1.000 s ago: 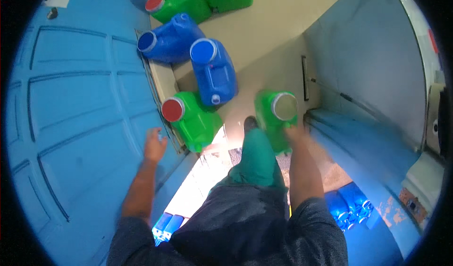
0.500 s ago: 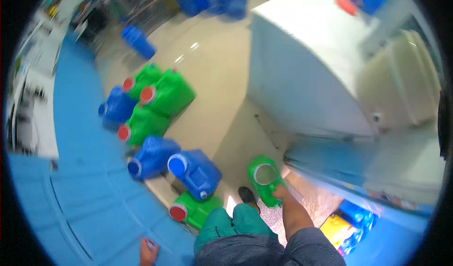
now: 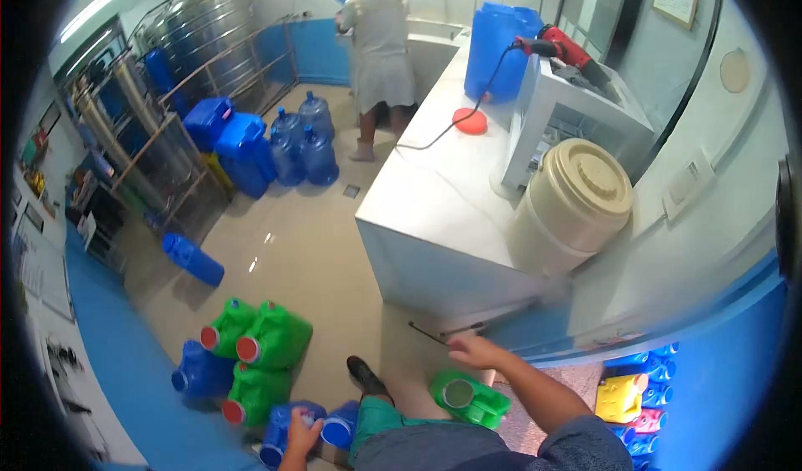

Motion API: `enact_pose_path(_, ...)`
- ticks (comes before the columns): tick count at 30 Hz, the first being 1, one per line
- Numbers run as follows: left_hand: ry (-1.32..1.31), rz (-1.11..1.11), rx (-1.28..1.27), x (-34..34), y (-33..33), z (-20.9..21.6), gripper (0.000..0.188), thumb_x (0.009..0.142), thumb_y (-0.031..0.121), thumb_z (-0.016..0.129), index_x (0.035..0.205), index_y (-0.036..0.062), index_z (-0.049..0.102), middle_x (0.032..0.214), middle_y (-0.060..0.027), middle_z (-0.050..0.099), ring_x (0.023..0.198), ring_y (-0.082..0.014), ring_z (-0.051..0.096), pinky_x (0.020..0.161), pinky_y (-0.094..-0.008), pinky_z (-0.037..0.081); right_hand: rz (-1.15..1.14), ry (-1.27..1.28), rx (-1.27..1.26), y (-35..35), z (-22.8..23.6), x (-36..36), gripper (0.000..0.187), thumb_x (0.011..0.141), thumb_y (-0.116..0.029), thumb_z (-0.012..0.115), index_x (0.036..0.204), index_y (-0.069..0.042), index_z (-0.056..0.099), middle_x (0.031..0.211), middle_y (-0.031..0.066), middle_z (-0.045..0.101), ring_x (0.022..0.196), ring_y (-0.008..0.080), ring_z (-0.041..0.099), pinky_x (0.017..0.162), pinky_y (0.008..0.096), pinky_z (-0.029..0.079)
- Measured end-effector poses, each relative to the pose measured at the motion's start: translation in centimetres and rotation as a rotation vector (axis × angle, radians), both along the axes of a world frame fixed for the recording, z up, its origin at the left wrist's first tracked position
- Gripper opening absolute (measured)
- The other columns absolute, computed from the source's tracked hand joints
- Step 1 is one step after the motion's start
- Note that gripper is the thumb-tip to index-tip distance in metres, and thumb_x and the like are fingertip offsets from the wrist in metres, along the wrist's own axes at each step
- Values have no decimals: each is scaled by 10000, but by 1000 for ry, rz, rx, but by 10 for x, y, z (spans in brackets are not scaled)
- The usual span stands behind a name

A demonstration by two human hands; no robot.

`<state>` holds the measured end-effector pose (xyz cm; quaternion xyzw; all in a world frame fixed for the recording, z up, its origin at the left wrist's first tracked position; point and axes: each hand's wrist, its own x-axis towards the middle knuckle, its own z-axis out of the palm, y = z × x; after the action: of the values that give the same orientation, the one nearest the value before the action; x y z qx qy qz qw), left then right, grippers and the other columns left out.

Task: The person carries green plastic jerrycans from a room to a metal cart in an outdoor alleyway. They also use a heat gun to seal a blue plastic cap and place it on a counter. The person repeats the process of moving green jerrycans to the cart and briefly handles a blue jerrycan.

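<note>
An uncapped green jug [image 3: 472, 398] stands on the floor at my right side, its wide round mouth facing up. My right hand [image 3: 476, 352] is just above and beyond it, apart from the jug, near a dark bar-like handle [image 3: 428, 333]. Its fingers are apart and blurred, with nothing visible in them. My left hand [image 3: 302, 432] is over two blue jugs, the nearer-left one [image 3: 276, 438] and one with a blue cap [image 3: 338, 427]. Its fingers are curled around something small and pale that I cannot make out.
Green jugs [image 3: 276, 337] with red caps stand on the left. A white counter [image 3: 443, 166] carries a beige drinks cooler [image 3: 576, 204] and a red lid [image 3: 469, 121]. Farther back are clear blue bottles [image 3: 305, 149] and another person [image 3: 380, 53]. More jugs [image 3: 620, 397] lie beyond the doorway.
My right hand has let go of the green jug and moved up toward the handle. My left hand has moved right, over the blue jugs. The view has tilted up, showing the far room.
</note>
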<state>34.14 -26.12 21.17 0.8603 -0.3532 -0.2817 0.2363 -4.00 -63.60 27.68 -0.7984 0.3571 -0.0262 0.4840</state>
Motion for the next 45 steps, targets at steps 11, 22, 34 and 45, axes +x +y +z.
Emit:
enact_pose_path(11, -242, -618, -415, 100, -322, 198, 676, 785, 260, 708, 1228, 18, 258, 1045, -230, 571, 903, -430, 605, 733, -475, 500, 22, -318, 170, -29, 144, 323, 604, 836, -358, 684, 1274, -16, 447, 1137, 180, 605, 1040, 285, 601, 901, 368, 474)
enact_pose_path(22, 13, -1021, -420, 90, -422, 251, 649, 768, 195, 736, 1261, 27, 348, 1069, -198, 583, 917, -336, 618, 773, -417, 503, -411, -762, 399, -73, 147, 293, 404, 865, -133, 674, 1198, -21, 474, 1158, 85, 583, 1062, 156, 563, 923, 323, 459)
enact_pose_path(34, 1249, -715, -255, 7, -525, 317, 353, 899, 111, 620, 1214, 31, 484, 996, -31, 567, 938, -108, 539, 844, -258, 443, -607, -1167, 282, -120, 222, 198, 397, 916, -138, 604, 1260, -34, 435, 1107, 70, 585, 987, 139, 589, 898, 295, 476)
enact_pose_path(45, 1245, -780, -207, -41, -589, 331, 278, 879, 92, 643, 1123, 48, 516, 961, -11, 552, 881, -87, 533, 805, -243, 460, -990, -916, -332, -148, 245, 176, 377, 912, -132, 595, 1247, -33, 454, 1146, 143, 582, 1073, 247, 587, 905, 341, 463)
